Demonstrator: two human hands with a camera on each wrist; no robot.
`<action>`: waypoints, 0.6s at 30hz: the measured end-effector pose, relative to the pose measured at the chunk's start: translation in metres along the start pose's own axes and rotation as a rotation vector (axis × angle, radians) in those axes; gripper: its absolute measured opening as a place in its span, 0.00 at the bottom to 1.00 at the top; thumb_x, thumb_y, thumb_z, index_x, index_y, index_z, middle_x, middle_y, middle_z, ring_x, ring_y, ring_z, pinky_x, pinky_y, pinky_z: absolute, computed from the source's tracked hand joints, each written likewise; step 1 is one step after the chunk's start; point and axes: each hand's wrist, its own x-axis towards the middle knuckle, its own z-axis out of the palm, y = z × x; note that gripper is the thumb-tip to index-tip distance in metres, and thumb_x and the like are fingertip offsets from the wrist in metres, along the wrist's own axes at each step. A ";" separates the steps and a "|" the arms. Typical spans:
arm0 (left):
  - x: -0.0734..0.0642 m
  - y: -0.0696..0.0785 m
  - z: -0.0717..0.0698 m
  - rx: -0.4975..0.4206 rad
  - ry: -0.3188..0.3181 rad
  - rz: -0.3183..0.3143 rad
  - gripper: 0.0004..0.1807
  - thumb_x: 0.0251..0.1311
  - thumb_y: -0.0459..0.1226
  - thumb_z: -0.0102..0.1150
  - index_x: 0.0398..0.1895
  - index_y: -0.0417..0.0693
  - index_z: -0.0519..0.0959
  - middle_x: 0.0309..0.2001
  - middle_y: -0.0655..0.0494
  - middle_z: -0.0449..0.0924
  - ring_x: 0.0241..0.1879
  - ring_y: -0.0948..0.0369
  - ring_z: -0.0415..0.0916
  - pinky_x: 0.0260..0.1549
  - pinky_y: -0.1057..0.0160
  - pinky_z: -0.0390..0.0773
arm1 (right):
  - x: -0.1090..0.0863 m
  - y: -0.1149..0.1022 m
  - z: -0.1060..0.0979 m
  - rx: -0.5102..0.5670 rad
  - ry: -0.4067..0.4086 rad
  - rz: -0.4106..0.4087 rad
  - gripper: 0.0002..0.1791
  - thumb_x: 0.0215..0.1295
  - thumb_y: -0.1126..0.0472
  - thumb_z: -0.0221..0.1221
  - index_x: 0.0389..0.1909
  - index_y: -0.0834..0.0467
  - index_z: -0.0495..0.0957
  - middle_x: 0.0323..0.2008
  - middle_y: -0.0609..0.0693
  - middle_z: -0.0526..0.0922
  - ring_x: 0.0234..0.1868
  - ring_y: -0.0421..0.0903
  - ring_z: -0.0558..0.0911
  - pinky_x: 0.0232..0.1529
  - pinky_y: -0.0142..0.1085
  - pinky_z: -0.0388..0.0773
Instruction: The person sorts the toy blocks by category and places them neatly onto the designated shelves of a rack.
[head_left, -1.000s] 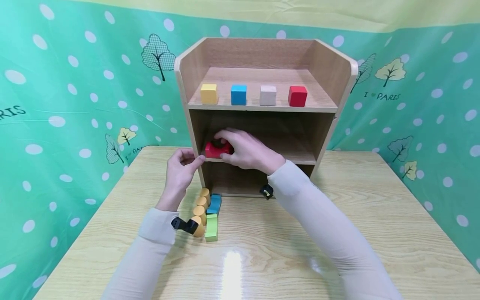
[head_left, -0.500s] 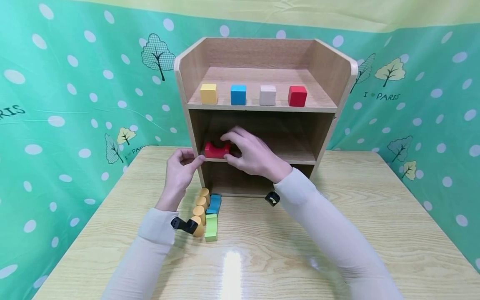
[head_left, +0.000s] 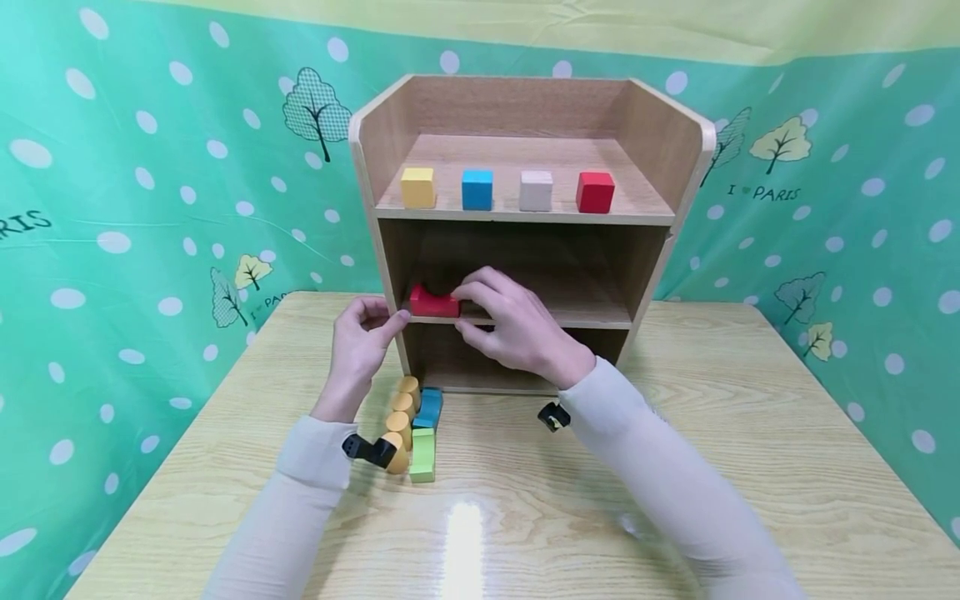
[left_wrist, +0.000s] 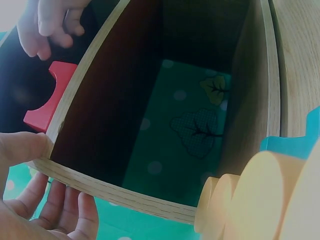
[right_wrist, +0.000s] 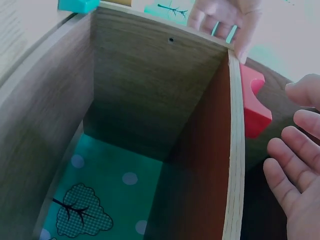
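Observation:
A red arch-shaped block (head_left: 435, 303) sits hollow side up at the left front of the middle shelf board. My left hand (head_left: 362, 346) holds the left side panel of the wooden shelf (head_left: 525, 218), thumb on the front edge and fingers against the outer face. In the left wrist view that thumb lies by the red block's end. My right hand (head_left: 517, 325) is just right of the block with loosely bent fingers. The right wrist view shows a gap between the right hand's fingers (right_wrist: 287, 165) and the block.
Yellow (head_left: 418, 188), blue (head_left: 477, 191), white (head_left: 536, 192) and red (head_left: 595, 193) cubes line the top board. On the table (head_left: 712, 400), several orange cylinders (head_left: 399, 427) stand left of a blue block (head_left: 429, 407) and a green curved block (head_left: 423, 455).
My right hand has let go of the red arch block and drawn back to the right and slightly down. The block and my left hand have stayed in place.

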 end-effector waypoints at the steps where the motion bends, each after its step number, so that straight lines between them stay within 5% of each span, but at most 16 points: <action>1: 0.000 0.000 0.000 0.000 0.001 -0.001 0.21 0.56 0.41 0.67 0.49 0.42 0.73 0.45 0.51 0.74 0.45 0.56 0.70 0.43 0.66 0.73 | -0.001 -0.001 0.001 0.004 0.005 -0.010 0.19 0.56 0.59 0.67 0.49 0.58 0.77 0.48 0.48 0.75 0.48 0.40 0.73 0.50 0.31 0.75; 18: 0.000 0.000 0.000 -0.013 0.003 0.006 0.20 0.56 0.40 0.67 0.48 0.42 0.73 0.44 0.50 0.74 0.44 0.56 0.70 0.42 0.66 0.74 | -0.026 -0.009 0.023 0.066 -0.011 -0.003 0.17 0.57 0.59 0.67 0.47 0.57 0.79 0.45 0.47 0.78 0.45 0.39 0.76 0.48 0.29 0.75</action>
